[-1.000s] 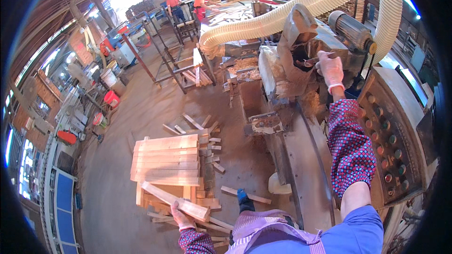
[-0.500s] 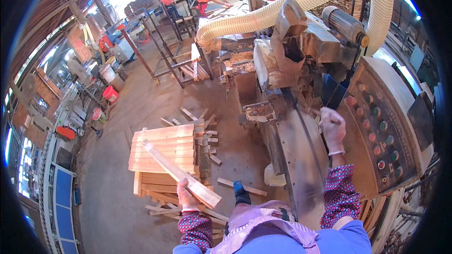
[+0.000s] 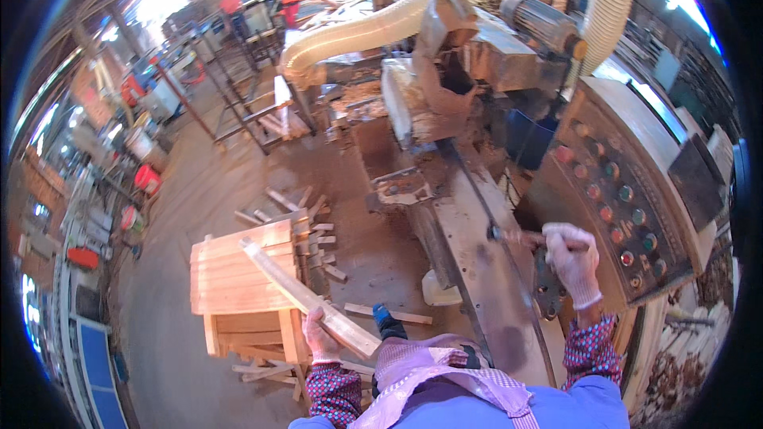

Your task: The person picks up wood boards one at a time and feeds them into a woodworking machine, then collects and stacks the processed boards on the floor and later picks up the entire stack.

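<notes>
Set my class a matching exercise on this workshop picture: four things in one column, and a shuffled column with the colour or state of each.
Column one
1. Left hand
2. Right hand
3. Corrugated hose
4. Control panel

Column two
A. Bears rows of red and green buttons
B. Grips a stick-like tool
C. Pale cream, with ribbed walls
D. Holds a long wooden board, slanted in the picture

Right pairs: 1-D, 2-B, 3-C, 4-A
</notes>
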Motion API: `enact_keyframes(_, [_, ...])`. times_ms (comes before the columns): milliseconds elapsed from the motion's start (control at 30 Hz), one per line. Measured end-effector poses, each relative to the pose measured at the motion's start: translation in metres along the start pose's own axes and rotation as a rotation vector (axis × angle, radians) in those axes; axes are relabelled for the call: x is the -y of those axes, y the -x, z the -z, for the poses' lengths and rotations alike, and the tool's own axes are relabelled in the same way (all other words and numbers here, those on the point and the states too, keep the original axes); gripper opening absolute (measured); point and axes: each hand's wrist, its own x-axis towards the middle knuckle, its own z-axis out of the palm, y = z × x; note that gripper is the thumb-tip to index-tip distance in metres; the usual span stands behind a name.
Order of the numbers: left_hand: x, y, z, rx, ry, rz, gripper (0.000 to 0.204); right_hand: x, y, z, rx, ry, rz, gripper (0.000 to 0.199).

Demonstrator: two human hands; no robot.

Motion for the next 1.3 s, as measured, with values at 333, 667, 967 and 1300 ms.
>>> enact_keyframes(333, [-0.001,-0.006,-0.023,-0.085,0.011,-0.033,0.039,0.060,-0.218,-0.102,-0.220,-0.385,0.355,0.023])
enact_keyframes(667, [0.008,0.019,-0.088,0.023,0.015,-0.033,0.052,-0.037,-0.079,-0.252,0.574,-0.545,0.144,0.047])
enact_keyframes(967, [0.066,0.065,-0.155,0.405,-0.080,0.220,0.048,-0.079,0.127,-0.118,0.539,0.056,0.148,0.072])
enact_keyframes(1300, [0.071,0.034,-0.136,0.199,-0.174,0.234,0.037,-0.172,0.123,-0.086,0.309,1.064,0.373,0.067])
